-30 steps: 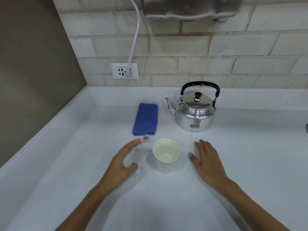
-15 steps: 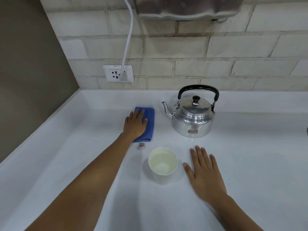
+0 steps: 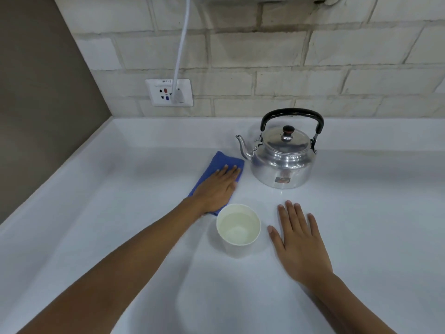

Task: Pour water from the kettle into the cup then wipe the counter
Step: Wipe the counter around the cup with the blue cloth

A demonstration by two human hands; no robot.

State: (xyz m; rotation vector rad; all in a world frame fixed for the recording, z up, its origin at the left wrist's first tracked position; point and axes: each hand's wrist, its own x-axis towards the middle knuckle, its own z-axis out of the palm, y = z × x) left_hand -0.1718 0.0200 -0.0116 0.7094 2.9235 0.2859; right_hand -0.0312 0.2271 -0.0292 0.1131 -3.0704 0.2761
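Note:
A shiny metal kettle (image 3: pixel 281 162) with a black handle stands upright at the back of the white counter (image 3: pixel 361 225), its spout pointing left. In front of it stands a white paper cup (image 3: pixel 237 248) with water inside. A folded blue cloth (image 3: pixel 222 162) lies left of the kettle, slanted towards the cup. My left hand (image 3: pixel 216 189) presses flat on the cloth and covers most of it. My right hand (image 3: pixel 298 244) rests flat on the counter just right of the cup, fingers spread, holding nothing.
A wall socket (image 3: pixel 168 92) with a white cable (image 3: pixel 181 44) plugged in sits on the brick wall behind. A brown side wall (image 3: pixel 36 92) bounds the counter on the left, with a raised lip along it.
My left hand reached from beside the cup to the cloth, pressed on it and dragged it askew, towards the cup and kettle. My right hand stayed flat beside the cup.

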